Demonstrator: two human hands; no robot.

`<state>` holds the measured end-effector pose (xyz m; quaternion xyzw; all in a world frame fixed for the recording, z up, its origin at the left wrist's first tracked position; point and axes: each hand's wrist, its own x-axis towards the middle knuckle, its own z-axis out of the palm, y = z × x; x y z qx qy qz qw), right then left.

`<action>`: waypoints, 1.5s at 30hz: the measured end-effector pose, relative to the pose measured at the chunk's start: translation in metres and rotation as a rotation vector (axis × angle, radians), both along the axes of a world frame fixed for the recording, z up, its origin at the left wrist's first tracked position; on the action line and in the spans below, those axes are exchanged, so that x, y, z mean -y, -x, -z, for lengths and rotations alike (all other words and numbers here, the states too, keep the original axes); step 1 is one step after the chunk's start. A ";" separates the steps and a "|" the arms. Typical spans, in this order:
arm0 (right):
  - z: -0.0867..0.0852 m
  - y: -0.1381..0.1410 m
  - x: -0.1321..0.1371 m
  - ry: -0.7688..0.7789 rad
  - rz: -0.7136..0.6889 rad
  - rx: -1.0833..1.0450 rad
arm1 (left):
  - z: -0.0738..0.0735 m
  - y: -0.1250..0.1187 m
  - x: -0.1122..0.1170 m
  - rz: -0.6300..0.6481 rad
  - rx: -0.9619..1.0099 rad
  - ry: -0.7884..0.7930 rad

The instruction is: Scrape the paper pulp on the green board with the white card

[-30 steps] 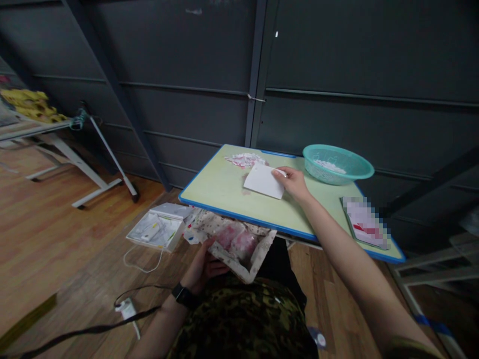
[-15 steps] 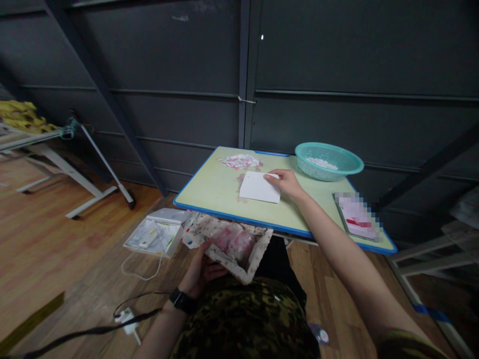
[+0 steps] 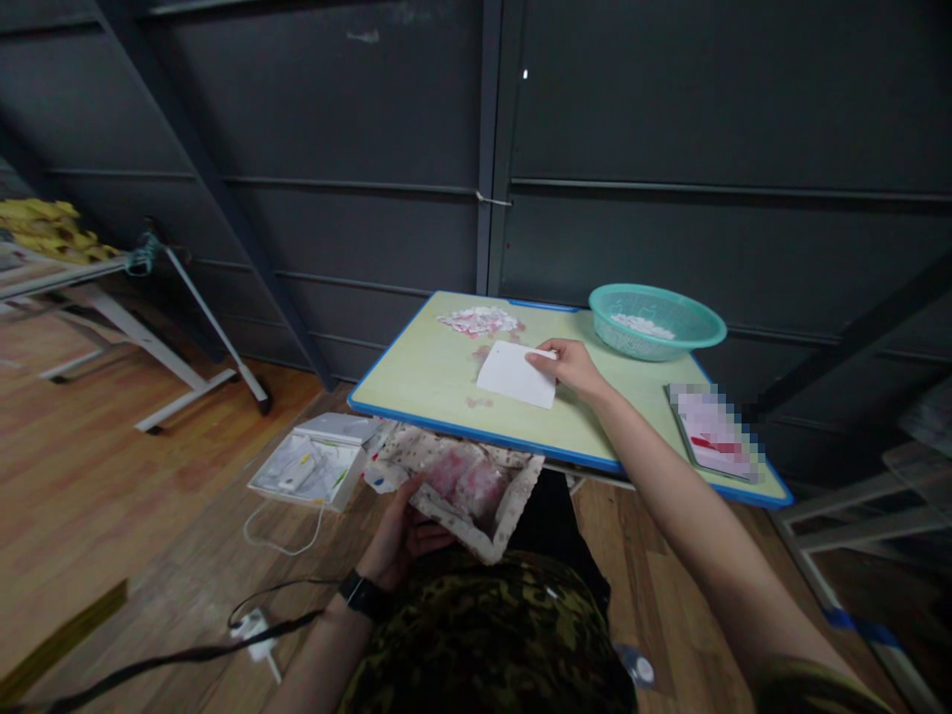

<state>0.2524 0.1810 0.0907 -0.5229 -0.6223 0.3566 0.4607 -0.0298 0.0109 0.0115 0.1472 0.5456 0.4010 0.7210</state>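
Observation:
My right hand (image 3: 569, 367) pinches the right edge of a flat white card (image 3: 515, 376), which has a small hole near one corner. The card is low over the yellow-green tabletop (image 3: 416, 367), tilted slightly; whether it touches the surface I cannot tell. Behind it lies a pile of crumpled white and pink scraps (image 3: 480, 320), with pinkish stains around. Below the table's front edge, my left hand (image 3: 416, 521) grips the near left side of a dirty, speckled white tray (image 3: 446, 513). Pink and whitish wet-looking material (image 3: 476, 489) sits inside that tray. The left fingers are partly hidden underneath.
A turquoise plastic basket (image 3: 706, 327) with white pieces (image 3: 644, 325) stands at the table's back right. A partly pixelated flat item (image 3: 714, 436) lies at the right edge. An open white box (image 3: 308, 471) and cables are at lower left; a dark wall rises behind.
The card's near edge has swung a little, tilting slightly and uncovering a stain at its front left. The left hand and tray look unmoved; the view has shifted very slightly.

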 end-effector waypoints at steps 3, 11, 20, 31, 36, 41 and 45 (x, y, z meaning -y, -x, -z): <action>0.000 0.005 0.003 0.066 -0.095 0.002 | 0.001 0.000 0.001 0.001 0.021 -0.020; 0.000 0.010 0.007 0.074 -0.108 -0.104 | 0.002 0.002 0.000 0.016 0.025 -0.021; 0.002 0.015 0.015 0.277 -0.462 -0.130 | 0.006 0.002 0.000 -0.004 0.038 -0.015; 0.000 0.010 0.010 0.188 -0.288 -0.159 | 0.004 0.001 0.000 -0.023 0.024 -0.006; -0.004 -0.021 -0.011 -0.234 0.368 -0.023 | 0.005 -0.001 0.001 -0.017 0.039 -0.008; -0.004 -0.057 -0.018 -0.250 0.683 0.326 | 0.006 -0.001 0.002 -0.005 0.055 -0.009; -0.002 -0.063 -0.019 -0.208 0.782 0.412 | 0.006 0.000 0.002 0.000 0.053 0.005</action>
